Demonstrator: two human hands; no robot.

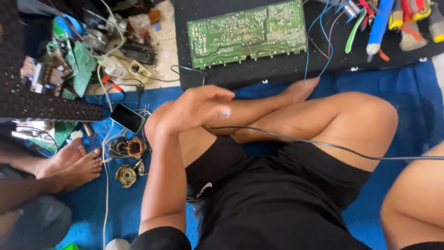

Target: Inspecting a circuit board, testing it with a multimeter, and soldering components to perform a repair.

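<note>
Paused, by the look of it, with left hand [196, 109] resting on the knee, fingers loosely curled and seemingly gripping nothing (right hand out of view), cable [323, 144] crossing the lap just near of it, board [247, 32] far beyond the shins, so taking the cable would need only a short dip of the fingers.

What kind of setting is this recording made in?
Probably an informal electronics repair spot on the floor: a green circuit board lies on a black panel, screwdrivers beside it, and motor parts on blue matting.
</note>
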